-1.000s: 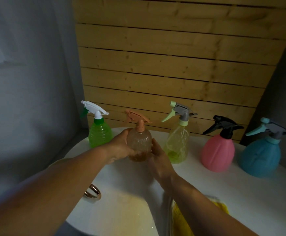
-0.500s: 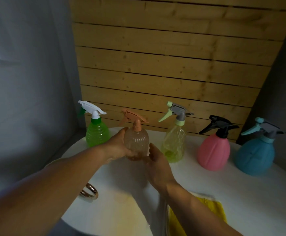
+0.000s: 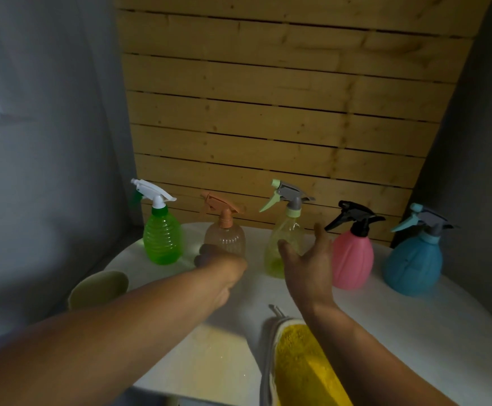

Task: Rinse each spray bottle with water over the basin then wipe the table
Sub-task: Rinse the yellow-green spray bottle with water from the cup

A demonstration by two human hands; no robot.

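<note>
Beside green bottle point(image 3: 162, 240), peach bottle point(image 3: 225, 235) upright, contents unclear; left fingers point(image 3: 205, 256) at its base, grip unclear; right fingers point(image 3: 319, 238) spread w/ nothing held.

Green bottle point(image 3: 162, 240), pink bottle point(image 3: 351, 260) (black trigger), yellow cloth point(image 3: 303, 364)

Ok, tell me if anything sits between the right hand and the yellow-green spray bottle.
Nothing visible does. The right hand is open, just in front of the yellow-green spray bottle, already overlapping its lower right side in the head view. The pink bottle stands to the right, off that path; the left hand is at the orange bottle.
</note>
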